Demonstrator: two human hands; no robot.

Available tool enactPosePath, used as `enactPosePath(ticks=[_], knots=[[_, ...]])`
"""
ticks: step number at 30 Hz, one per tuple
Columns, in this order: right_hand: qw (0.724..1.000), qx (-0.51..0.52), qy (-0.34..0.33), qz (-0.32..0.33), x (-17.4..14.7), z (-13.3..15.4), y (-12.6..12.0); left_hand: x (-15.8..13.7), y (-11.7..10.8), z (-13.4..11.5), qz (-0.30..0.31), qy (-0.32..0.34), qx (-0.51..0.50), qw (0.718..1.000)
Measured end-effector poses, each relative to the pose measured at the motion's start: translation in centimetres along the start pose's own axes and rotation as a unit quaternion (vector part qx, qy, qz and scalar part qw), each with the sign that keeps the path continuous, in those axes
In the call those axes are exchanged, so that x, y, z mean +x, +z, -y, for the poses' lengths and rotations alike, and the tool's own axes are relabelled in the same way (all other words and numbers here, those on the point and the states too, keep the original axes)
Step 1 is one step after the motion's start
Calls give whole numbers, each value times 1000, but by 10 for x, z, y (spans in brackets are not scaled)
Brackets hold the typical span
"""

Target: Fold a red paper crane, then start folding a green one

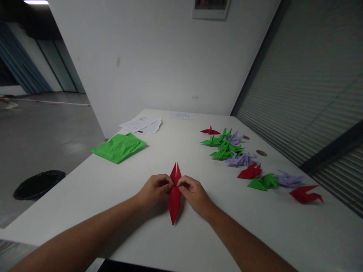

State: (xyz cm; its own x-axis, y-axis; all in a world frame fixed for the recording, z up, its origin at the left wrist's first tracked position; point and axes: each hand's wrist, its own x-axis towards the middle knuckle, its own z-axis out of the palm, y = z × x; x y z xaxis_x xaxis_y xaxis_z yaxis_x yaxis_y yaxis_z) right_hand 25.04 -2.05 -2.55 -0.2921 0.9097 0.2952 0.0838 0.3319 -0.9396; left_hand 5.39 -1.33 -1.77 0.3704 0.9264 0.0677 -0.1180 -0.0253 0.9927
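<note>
A long, narrow piece of folded red paper (174, 202) stretches between my hands, near the front of the white table (136, 234). Its far end splits into two slim points, and its near end tapers to one tip. My left hand (155, 189) pinches the paper's left edge at the middle. On the opposite edge, the thumb and fingers of my right hand (195, 194) are closed on it too. My fingertips cover the part of the fold between them.
Red, green and purple origami cranes (227, 147) cluster along the right side, with a red crane (305, 194) nearest. Crumpled green paper (119, 147) lies on the left, with white sheets (143, 124) behind it. A black-lined bin (39, 184) stands left of the table.
</note>
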Motion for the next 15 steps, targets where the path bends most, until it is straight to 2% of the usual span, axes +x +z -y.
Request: enactPosePath(ticks=[15], knots=[[999,12,22,-25,-1,-2,-7,-3,-4,2,67,-34,-80,994]])
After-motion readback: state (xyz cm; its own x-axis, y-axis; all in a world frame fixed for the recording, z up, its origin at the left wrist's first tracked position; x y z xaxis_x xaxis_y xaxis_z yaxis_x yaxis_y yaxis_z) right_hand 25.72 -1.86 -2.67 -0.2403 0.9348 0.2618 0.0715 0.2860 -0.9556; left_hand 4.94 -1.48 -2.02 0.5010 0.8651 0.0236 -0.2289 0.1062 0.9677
